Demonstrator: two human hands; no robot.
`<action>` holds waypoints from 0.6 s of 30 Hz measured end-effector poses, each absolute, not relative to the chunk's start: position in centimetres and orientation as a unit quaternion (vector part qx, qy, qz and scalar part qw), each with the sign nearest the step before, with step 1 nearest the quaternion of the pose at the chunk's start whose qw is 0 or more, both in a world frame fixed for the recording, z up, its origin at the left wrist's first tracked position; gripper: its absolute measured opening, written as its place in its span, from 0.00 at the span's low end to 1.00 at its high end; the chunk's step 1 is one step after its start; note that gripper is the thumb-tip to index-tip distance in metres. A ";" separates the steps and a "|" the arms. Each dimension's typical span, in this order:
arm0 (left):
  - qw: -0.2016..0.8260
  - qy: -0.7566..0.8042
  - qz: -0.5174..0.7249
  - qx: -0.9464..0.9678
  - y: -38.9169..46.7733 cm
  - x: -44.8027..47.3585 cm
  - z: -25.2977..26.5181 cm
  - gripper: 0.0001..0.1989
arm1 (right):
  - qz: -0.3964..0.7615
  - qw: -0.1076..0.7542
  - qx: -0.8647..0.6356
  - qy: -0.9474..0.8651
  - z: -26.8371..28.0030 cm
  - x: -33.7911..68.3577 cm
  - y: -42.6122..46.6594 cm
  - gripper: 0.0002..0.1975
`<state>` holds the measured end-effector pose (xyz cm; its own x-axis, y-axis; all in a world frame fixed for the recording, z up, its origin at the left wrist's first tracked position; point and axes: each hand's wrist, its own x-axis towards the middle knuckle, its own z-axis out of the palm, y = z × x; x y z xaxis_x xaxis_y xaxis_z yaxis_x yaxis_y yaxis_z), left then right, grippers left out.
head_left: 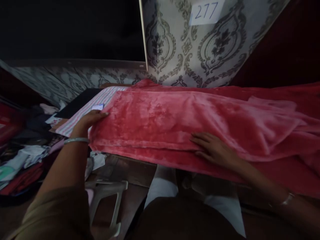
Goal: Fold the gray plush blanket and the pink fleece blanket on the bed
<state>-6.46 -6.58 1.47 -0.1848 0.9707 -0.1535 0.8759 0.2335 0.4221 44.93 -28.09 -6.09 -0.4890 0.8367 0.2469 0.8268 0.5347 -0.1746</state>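
Observation:
A red plush blanket [160,116] lies spread in long folded layers over the surface in front of me. At its left end, my left hand [90,120] is closed on the blanket's edge, with some fingers hidden. Flat on the front part of the blanket rests my right hand [212,148], its fingers apart and holding nothing. A small phone-like object [97,106] with a bright face sits just beyond my left hand. Under the blanket's left end, a striped cloth [77,116] sticks out.
A large dark screen [72,30] hangs on the patterned wall [186,46], beside a paper marked 277 [207,12]. Piled clothes [30,153] lie at the left. Below the front edge stands a pale plastic stool [110,190], left of my legs.

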 end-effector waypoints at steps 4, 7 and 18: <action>0.217 0.774 0.093 0.587 -9.2 -6.9 1.4 0.22 | -0.003 0.187 -0.487 -0.853 -6.7 45.2 -27.3 0.19; 0.148 0.789 0.106 0.587 -10.8 -6.7 1.2 0.20 | -0.029 0.218 -0.486 -0.846 -7.3 45.5 -27.1 0.21; 0.135 0.768 0.093 0.620 -14.0 -7.8 -0.3 0.21 | -0.094 0.141 -0.577 -0.799 -7.1 49.7 -28.5 0.28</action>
<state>-7.80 -13.97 -0.31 -0.1958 0.9763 -0.0926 0.9261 0.2151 0.3098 49.66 -28.49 -7.09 -0.2949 0.8955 0.3332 0.9484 0.3170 -0.0125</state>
